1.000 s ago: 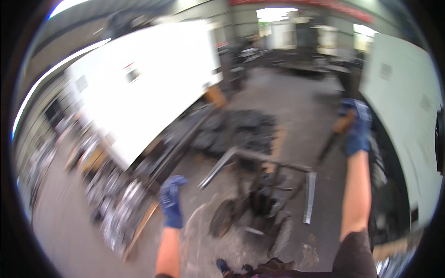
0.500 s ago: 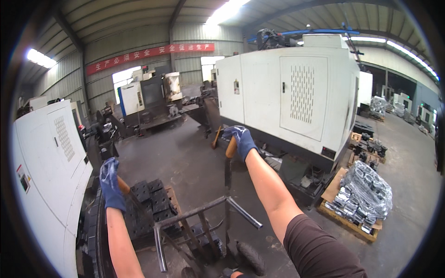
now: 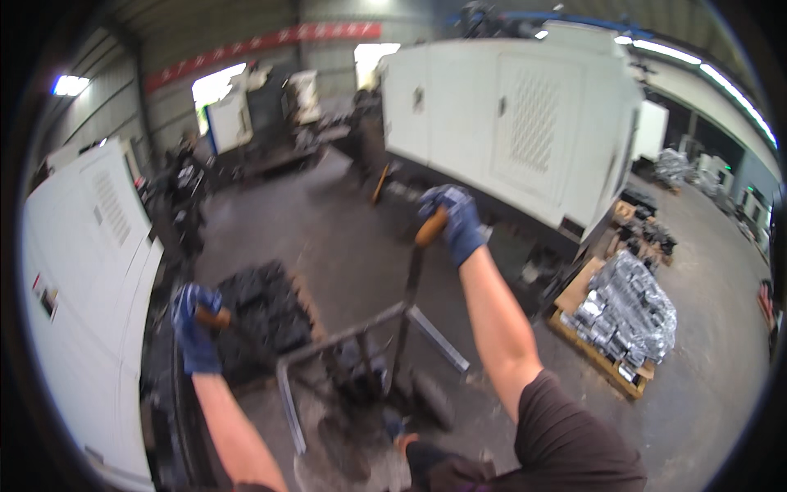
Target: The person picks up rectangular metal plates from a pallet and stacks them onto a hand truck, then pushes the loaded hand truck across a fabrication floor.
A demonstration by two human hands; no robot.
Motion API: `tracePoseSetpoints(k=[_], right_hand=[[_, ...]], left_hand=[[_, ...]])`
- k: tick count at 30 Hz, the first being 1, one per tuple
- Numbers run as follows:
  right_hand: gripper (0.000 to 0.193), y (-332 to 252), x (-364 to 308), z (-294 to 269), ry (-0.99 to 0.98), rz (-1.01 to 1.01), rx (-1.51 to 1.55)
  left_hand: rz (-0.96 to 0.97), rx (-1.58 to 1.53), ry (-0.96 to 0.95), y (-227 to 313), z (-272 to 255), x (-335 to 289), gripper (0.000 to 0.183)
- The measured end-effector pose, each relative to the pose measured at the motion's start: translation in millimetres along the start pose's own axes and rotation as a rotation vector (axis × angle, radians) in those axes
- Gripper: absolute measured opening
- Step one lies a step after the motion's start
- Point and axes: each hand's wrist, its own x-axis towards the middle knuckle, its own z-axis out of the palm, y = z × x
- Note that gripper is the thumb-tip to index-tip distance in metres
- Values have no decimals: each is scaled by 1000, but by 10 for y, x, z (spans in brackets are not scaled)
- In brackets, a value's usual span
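Hand truck swung round, both handles gripped.
The right hand (image 3: 452, 221) and left hand (image 3: 195, 326) are clamped on the hand truck (image 3: 369, 344) handles; the wrapped pallet (image 3: 627, 316), far at 3 o'clock half a second ago, is now nearer.

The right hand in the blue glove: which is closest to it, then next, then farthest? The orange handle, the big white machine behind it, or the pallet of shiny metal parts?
From the right hand, in the head view:
1. Orange handle, gripped in that hand.
2. Big white machine, just behind and above the hand.
3. Pallet of shiny metal parts, on the floor to the right.
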Motion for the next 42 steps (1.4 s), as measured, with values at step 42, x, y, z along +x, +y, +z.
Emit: tracePoseSetpoints(k=[42], right_hand=[[58,-4535,-6570,-1476,-407,1179,-1197]], left_hand=[[-400,794,387,3651,3722,-7324,34]])
